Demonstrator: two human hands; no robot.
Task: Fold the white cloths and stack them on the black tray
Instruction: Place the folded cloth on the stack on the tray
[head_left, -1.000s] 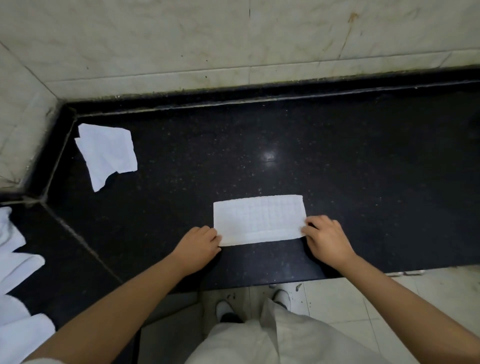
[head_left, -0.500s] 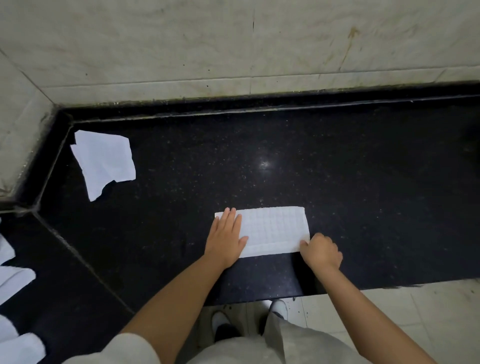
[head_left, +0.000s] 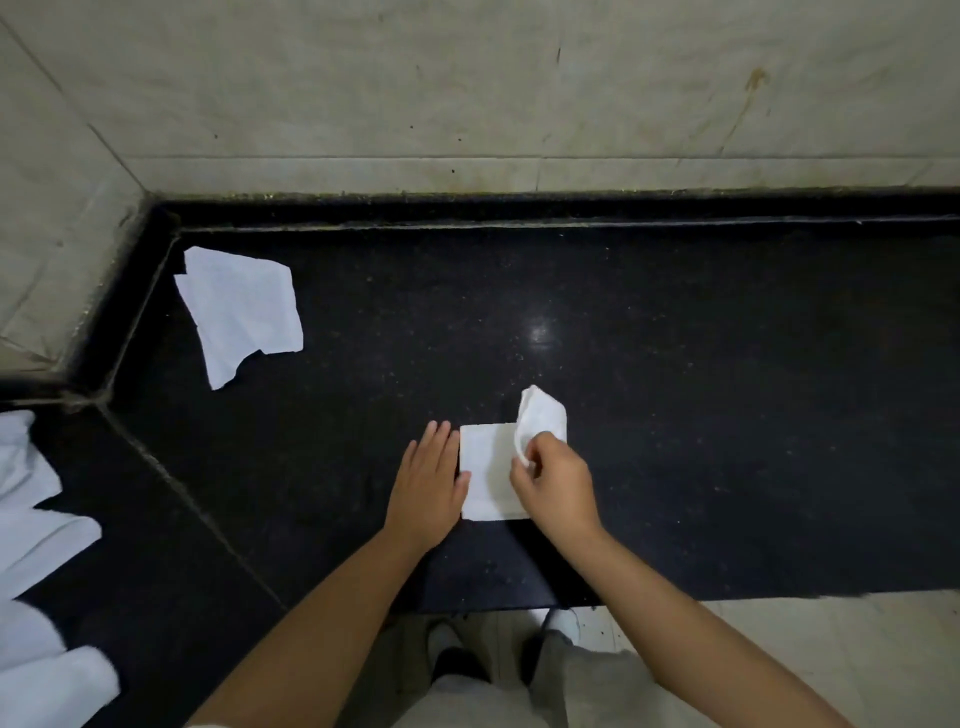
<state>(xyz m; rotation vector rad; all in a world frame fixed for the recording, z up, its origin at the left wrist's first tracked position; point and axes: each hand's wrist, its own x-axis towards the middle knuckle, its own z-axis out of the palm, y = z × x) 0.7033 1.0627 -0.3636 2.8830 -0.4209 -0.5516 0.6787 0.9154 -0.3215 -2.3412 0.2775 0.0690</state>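
On the black counter (head_left: 675, 415) the left hand (head_left: 428, 480) presses flat beside the white cloth (head_left: 488, 478) while the right hand (head_left: 553, 480) pinches its lifted end mid-fold, with a crumpled cloth (head_left: 241, 312) unfolded, more cloths (head_left: 36, 519) (possibly unfolded) waiting left, and no tray visible.

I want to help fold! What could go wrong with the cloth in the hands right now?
The right hand only pinches the lifted flap, so it could slip and the white cloth flop crooked. The left hand rests flat at the cloth's left edge; if it slides, the cloth may shift on the smooth black counter.
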